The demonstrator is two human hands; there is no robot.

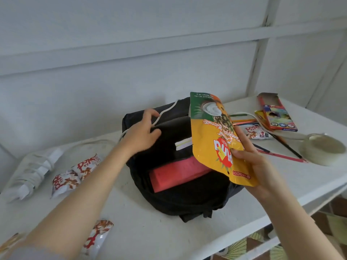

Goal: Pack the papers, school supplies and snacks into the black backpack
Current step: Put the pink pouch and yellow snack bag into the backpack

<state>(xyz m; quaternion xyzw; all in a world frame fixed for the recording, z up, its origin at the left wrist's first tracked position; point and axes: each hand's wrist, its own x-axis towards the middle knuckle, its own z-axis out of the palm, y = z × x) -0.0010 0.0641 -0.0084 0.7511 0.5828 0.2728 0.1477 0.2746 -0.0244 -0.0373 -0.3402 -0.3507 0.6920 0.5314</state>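
White table (169, 237), open black backpack (187, 201), left hand (140, 134) gripping rim, right hand (259, 166) pinching yellow pouch (212, 139)

The yellow pouch (212, 132) hides the red box's (174, 173) right end inside the backpack (178, 199).

Black backpack (174, 194), red folder (178, 173) inside, yellow-and-green pineapple-printed pouch (216, 139), white table (150, 231), red-and-white snack packets (75, 175).

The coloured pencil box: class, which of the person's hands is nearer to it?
Right. The right hand, holding the yellow snack pouch, is left of the coloured pencil box; the left hand, gripping the black backpack, is farther left beyond the pouch.
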